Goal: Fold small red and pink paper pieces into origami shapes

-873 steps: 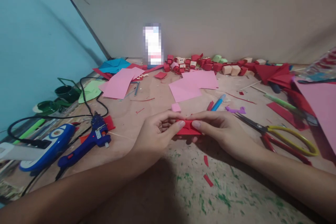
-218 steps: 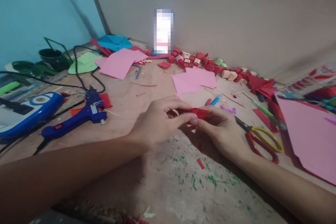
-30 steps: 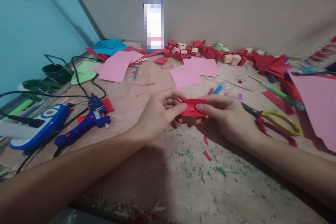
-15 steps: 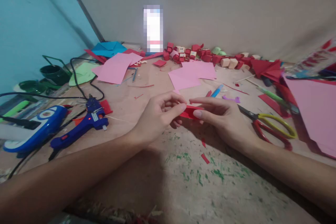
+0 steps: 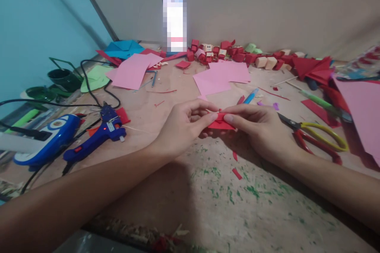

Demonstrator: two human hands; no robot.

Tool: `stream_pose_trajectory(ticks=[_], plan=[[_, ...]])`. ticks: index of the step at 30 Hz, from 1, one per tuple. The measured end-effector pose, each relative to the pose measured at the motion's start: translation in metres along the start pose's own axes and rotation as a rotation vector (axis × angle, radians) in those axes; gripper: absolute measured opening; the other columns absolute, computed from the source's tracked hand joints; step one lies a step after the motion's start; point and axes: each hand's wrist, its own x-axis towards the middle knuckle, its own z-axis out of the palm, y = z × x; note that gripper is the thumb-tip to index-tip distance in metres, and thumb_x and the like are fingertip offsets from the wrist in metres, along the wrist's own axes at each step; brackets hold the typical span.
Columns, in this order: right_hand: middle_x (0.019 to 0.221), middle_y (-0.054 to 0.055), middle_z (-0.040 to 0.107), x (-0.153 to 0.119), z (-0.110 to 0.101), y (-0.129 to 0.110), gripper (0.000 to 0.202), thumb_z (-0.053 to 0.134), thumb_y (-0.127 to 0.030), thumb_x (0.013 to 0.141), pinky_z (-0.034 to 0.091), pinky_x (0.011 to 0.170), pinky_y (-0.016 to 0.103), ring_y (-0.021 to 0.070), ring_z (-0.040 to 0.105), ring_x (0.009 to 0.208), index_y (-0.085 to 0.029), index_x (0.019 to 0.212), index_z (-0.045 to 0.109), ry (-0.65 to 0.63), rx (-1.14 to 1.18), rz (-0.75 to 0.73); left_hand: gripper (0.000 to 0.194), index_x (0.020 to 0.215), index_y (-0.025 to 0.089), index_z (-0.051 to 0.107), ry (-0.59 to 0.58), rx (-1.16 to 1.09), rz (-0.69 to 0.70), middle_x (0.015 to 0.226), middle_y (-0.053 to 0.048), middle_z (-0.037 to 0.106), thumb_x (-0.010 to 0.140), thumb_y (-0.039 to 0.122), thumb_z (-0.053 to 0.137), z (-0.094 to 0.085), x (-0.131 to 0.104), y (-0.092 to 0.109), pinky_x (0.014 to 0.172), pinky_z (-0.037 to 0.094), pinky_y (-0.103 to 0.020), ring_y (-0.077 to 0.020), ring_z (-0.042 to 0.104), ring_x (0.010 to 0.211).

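Observation:
Between my two hands is a small piece of red paper [image 5: 221,121], partly folded, held above the table. My left hand [image 5: 190,124] pinches its left side between thumb and fingers. On the other side, my right hand [image 5: 252,124] grips the right end, the thumb pressed on the near face. The fingertips behind the paper are partly hidden. Just right of my right hand lie scissors [image 5: 299,126] with one yellow and one red handle. A blue pen [image 5: 251,95] rests beyond the fingers. Red paper scraps [image 5: 236,173] lie below my hands.
A blue glue gun [image 5: 97,136] with a lit red light and a blue-and-white power strip [image 5: 49,138] with cables occupy the left. Pink paper sheets [image 5: 221,77] lie farther back. Small red and cream paper figures [image 5: 208,53] line the wall beside a blurred upright screen [image 5: 176,23].
My right hand's fingers have come down onto the red paper, and both hands are now closer together. The paper's near flap shows more. The view has shifted slightly.

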Motion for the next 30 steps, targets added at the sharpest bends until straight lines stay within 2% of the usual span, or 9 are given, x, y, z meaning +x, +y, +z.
stream_pose_trajectory(ticks=[5, 12, 18, 22, 25, 30], plan=[[0.086, 0.006, 0.081, 0.0009, -0.0005, 0.0026, 0.015, 0.083, -0.032, 0.082, 0.061, 0.072, 0.035, 0.0198, 0.074, 0.073, -0.023, 0.094, 0.083, 0.030, -0.001, 0.008, 0.014, 0.098, 0.013, 0.072, 0.030, 0.031, 0.045, 0.079, -0.002, 0.070, 0.088, 0.022, 0.072, 0.0006, 0.0006, -0.0016, 0.052, 0.057, -0.017, -0.0086, 0.065, 0.059], [0.083, 0.005, 0.080, 0.0009, -0.0014, -0.0002, 0.014, 0.083, -0.032, 0.081, 0.057, 0.065, 0.031, 0.0179, 0.071, 0.069, -0.021, 0.090, 0.082, 0.040, -0.054, -0.006, 0.015, 0.099, 0.014, 0.073, 0.013, 0.015, 0.033, 0.079, -0.002, 0.070, 0.090, 0.025, 0.069, 0.0003, 0.0000, 0.0002, 0.053, 0.055, -0.019, -0.0090, 0.063, 0.059], [0.086, 0.004, 0.079, 0.0004, -0.0005, -0.0032, 0.013, 0.079, -0.035, 0.084, 0.054, 0.066, 0.028, 0.0163, 0.069, 0.073, -0.022, 0.087, 0.082, 0.052, -0.123, -0.024, 0.010, 0.098, 0.016, 0.075, 0.053, 0.161, 0.185, 0.093, -0.003, 0.075, 0.092, 0.021, 0.067, 0.0003, -0.0011, -0.0004, 0.070, 0.056, -0.019, -0.0115, 0.070, 0.080], [0.082, 0.003, 0.077, 0.0004, 0.0001, -0.0022, 0.012, 0.079, -0.034, 0.084, 0.054, 0.066, 0.028, 0.0162, 0.069, 0.072, -0.022, 0.085, 0.081, 0.049, -0.063, -0.002, 0.011, 0.100, 0.016, 0.075, 0.052, 0.218, 0.229, 0.091, -0.002, 0.075, 0.093, 0.019, 0.067, 0.0010, -0.0031, -0.0006, 0.073, 0.055, -0.018, -0.0103, 0.070, 0.081], [0.083, 0.003, 0.077, 0.0001, 0.0007, -0.0022, 0.011, 0.081, -0.033, 0.084, 0.054, 0.066, 0.026, 0.0141, 0.068, 0.070, -0.022, 0.084, 0.081, 0.053, -0.028, -0.009, 0.013, 0.102, 0.016, 0.074, 0.045, 0.181, 0.205, 0.089, -0.002, 0.073, 0.092, 0.022, 0.069, 0.0006, -0.0037, -0.0013, 0.071, 0.055, -0.017, -0.0107, 0.069, 0.081], [0.082, 0.002, 0.078, -0.0012, 0.0016, -0.0028, 0.010, 0.079, -0.032, 0.088, 0.057, 0.066, 0.024, 0.0127, 0.070, 0.068, -0.023, 0.090, 0.082, 0.011, 0.071, -0.011, 0.022, 0.106, 0.016, 0.072, -0.003, -0.001, 0.060, 0.086, -0.003, 0.071, 0.092, 0.033, 0.069, -0.0011, -0.0038, -0.0008, 0.060, 0.057, -0.020, -0.0116, 0.069, 0.068]])
